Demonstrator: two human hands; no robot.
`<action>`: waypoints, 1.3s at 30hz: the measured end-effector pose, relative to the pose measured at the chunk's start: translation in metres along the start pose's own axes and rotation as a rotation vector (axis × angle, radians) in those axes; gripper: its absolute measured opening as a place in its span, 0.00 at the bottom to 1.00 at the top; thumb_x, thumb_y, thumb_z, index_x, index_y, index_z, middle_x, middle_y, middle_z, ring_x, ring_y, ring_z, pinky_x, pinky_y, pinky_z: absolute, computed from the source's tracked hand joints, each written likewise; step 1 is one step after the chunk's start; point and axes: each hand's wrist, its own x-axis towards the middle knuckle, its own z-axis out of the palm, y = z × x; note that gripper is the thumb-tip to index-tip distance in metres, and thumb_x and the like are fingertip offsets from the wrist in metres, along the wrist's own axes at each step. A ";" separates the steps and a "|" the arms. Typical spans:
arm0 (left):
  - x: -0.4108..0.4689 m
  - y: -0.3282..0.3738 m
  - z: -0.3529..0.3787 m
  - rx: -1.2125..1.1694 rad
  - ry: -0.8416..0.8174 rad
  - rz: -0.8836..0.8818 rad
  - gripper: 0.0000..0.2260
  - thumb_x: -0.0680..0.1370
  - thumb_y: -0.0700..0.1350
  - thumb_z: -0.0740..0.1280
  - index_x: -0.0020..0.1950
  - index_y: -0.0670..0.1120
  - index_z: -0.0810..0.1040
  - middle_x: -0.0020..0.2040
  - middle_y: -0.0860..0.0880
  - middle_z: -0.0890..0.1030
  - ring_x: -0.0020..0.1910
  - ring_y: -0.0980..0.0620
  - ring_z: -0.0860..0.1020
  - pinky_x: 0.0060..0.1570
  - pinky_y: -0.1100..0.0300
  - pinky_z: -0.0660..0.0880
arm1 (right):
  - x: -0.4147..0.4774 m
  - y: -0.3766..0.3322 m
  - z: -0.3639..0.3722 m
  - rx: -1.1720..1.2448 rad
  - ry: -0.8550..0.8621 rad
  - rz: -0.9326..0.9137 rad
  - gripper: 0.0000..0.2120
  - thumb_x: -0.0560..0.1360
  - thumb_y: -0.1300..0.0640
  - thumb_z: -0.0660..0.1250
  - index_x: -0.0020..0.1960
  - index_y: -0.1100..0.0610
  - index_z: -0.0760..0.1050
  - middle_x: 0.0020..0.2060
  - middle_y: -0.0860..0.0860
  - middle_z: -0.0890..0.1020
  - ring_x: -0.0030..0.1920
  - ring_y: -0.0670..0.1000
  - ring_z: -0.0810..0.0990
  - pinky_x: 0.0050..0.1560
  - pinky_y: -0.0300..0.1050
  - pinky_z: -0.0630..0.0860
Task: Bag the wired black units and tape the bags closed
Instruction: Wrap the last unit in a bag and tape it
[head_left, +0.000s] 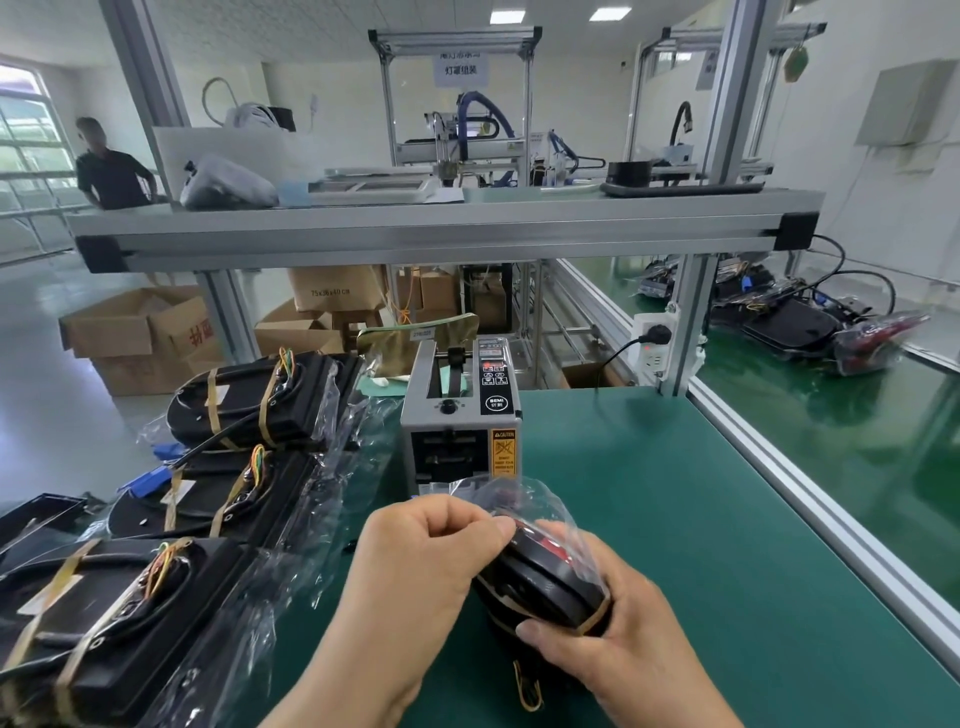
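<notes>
Fingers (467, 519) of the left hand (431, 551) are pinching the loose clear mouth of the bag (540, 499), gathering it over the top of the black unit (545, 577). The right hand (613, 639) is gripping that unit from the near right, thumb curled across its lower edge and the other fingers wrapping round behind. Both hands are holding the load over the near middle of the green bench (701, 519). Whether its lower end is touching the bench is hidden.

The unit is standing tilted, its long axis running from the rounded top by the left fingertips down towards the near edge, so the bag mouth is facing far, straight at the tape dispenser (460, 415). The dispenser's outlet is sitting just beyond the crumpled flap. The left hand is lying nearer to it than the right, so it looks the likelier one to reach for tape while the right is keeping the unit steady.

Taped bagged units (249, 400) are lying in a row along the left of the bench.
</notes>
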 end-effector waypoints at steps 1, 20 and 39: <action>0.001 -0.001 0.000 -0.001 0.002 -0.013 0.10 0.72 0.42 0.74 0.31 0.45 0.82 0.22 0.58 0.71 0.18 0.62 0.66 0.22 0.73 0.63 | 0.000 0.000 0.000 -0.003 -0.002 0.003 0.31 0.63 0.63 0.78 0.60 0.42 0.77 0.49 0.40 0.86 0.49 0.39 0.84 0.46 0.26 0.74; 0.002 -0.008 0.003 0.035 0.027 -0.004 0.10 0.72 0.44 0.75 0.31 0.48 0.82 0.22 0.58 0.71 0.19 0.62 0.67 0.25 0.71 0.63 | 0.001 0.003 0.002 0.021 0.008 -0.001 0.32 0.63 0.64 0.78 0.59 0.37 0.77 0.49 0.43 0.86 0.50 0.43 0.84 0.48 0.31 0.77; 0.002 -0.010 0.004 0.142 0.065 0.020 0.09 0.69 0.49 0.75 0.31 0.49 0.80 0.22 0.57 0.71 0.21 0.59 0.65 0.27 0.65 0.64 | -0.001 0.001 0.001 0.003 0.004 0.000 0.32 0.64 0.65 0.79 0.60 0.39 0.77 0.49 0.41 0.85 0.50 0.43 0.84 0.48 0.31 0.78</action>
